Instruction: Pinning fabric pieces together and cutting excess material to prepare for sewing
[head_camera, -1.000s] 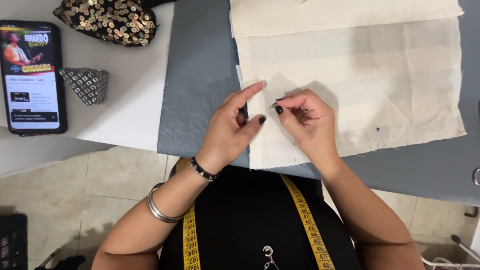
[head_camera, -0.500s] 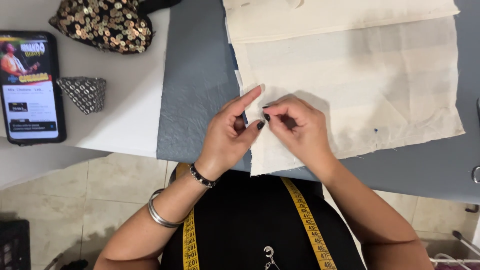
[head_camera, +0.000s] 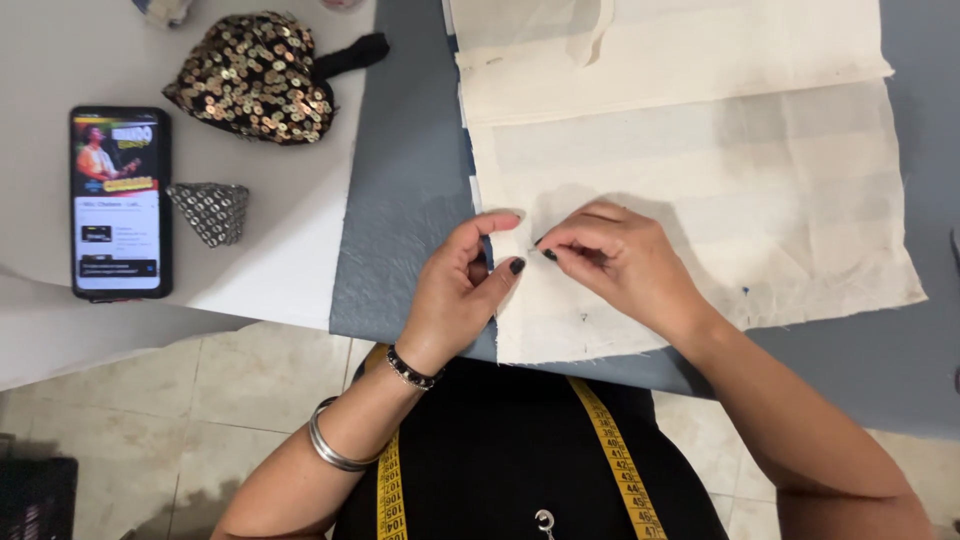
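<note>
A cream cloth (head_camera: 760, 190) lies folded on a grey sheet (head_camera: 400, 200) that covers the table. My left hand (head_camera: 462, 290) rests at the cloth's left edge, with thumb and forefinger spread along it. My right hand (head_camera: 615, 260) is on the cloth just beside it, fingertips pinched together on something very small, too thin to make out. The fingertips of both hands nearly touch.
A phone (head_camera: 118, 200) with a lit screen lies at the left on the white table (head_camera: 270, 250). Near it are a sequinned dark piece (head_camera: 255, 75) and a small patterned cone (head_camera: 210, 210). A yellow tape measure (head_camera: 610, 440) hangs round my neck. Tiled floor shows below.
Both hands stay together at the cloth's left edge, and the right fingertips have pinched closer to the left thumb. The view has shifted slightly.
</note>
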